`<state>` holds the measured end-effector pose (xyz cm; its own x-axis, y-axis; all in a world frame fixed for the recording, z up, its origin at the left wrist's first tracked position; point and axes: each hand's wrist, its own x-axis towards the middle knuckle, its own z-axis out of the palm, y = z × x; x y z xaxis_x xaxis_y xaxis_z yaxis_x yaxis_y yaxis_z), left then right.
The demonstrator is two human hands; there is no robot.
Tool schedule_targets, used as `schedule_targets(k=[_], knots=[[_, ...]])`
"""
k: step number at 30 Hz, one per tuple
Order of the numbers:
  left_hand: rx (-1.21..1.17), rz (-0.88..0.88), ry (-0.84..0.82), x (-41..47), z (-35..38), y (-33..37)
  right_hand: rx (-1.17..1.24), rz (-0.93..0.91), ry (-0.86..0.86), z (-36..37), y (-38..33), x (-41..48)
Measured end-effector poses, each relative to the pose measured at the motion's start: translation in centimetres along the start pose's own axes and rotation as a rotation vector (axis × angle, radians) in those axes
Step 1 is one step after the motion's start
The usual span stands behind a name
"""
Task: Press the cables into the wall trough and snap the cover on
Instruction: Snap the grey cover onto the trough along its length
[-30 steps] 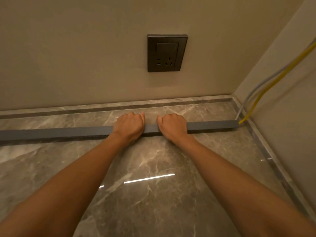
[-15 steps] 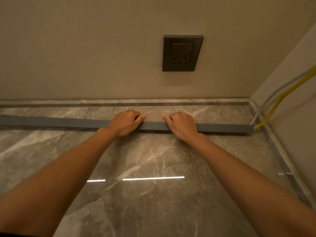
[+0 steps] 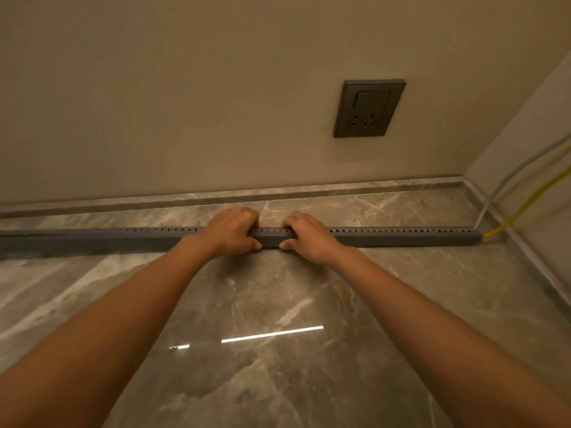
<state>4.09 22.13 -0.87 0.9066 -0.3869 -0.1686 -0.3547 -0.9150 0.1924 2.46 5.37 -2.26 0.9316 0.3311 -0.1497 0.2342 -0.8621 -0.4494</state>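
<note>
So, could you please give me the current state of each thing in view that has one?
Grey trough: lying on the marble floor, slotted edge showing on top.
Left hand: wrapped around the trough.
Right hand: wrapped around the trough, beside the left.
Yellow cable: enters the trough's right end.
Pale cable: runs down the side wall to the same end.
Wall socket: nothing plugged in.

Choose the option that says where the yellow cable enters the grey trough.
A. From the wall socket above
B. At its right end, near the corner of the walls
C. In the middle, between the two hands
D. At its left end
B: the yellow cable comes down along the side wall and meets the grey trough at its right end, by the corner, away from the left hand and the right hand.
</note>
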Motion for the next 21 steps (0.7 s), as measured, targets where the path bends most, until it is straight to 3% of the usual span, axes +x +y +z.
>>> schedule_targets(k=[4, 8, 13, 21], knots=[[0.039, 0.093, 0.145, -0.5, 0.9, -0.3, -0.045, 0.013, 0.104, 1.2, -2.5, 0.5], [-0.022, 0.142, 0.08, -1.0, 0.4, -1.9, -0.111, 0.048, 0.133, 1.5, -3.1, -0.1], [0.073, 0.056, 0.0, -2.6, -0.3, -6.8, -0.213, 0.112, 0.145, 1.5, -4.0, -0.3], [0.025, 0.06, 0.105, -3.0, 0.2, -5.3, -0.264, 0.159, 0.081, 1.3, -5.4, 1.1]])
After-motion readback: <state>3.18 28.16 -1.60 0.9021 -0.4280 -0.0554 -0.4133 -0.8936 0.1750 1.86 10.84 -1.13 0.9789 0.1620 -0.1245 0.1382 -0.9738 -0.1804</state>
